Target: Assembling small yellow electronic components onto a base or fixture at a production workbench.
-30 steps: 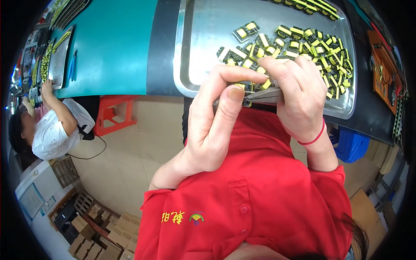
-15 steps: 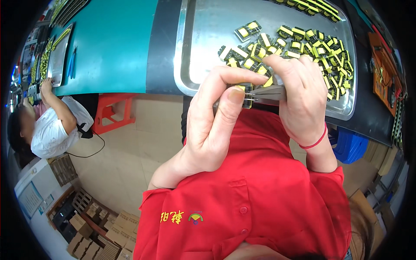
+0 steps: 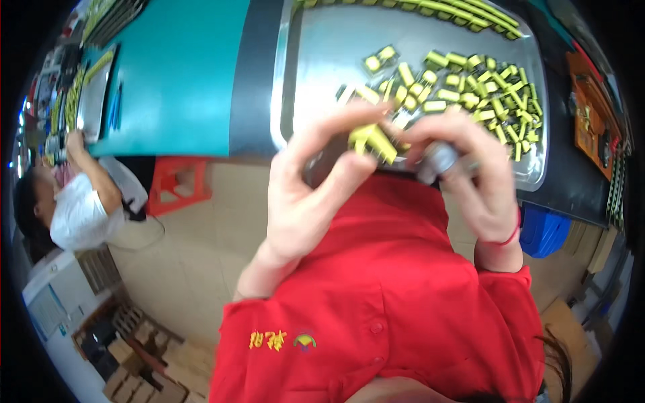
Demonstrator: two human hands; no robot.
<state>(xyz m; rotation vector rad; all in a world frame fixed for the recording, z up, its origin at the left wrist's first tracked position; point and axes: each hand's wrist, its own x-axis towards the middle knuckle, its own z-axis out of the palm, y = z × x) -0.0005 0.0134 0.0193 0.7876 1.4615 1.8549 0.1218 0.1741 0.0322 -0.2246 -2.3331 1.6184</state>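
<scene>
Yellow-and-black transformer [image 3: 373,142], tilted in my left hand [image 3: 302,185] at the near edge of the steel tray [image 3: 322,64]; blurred grey tool [image 3: 441,159] in my right hand [image 3: 478,164].

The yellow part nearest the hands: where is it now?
In the head view, the yellow part is at upper centre, at the fingertips of the left hand, left of the right hand and below the pile.

The metal tray [image 3: 322,74] leaves room at its left, while scattered yellow components [image 3: 498,107] crowd its right

Workshop: metal tray [image 3: 326,64] of parts [image 3: 435,106]
</scene>
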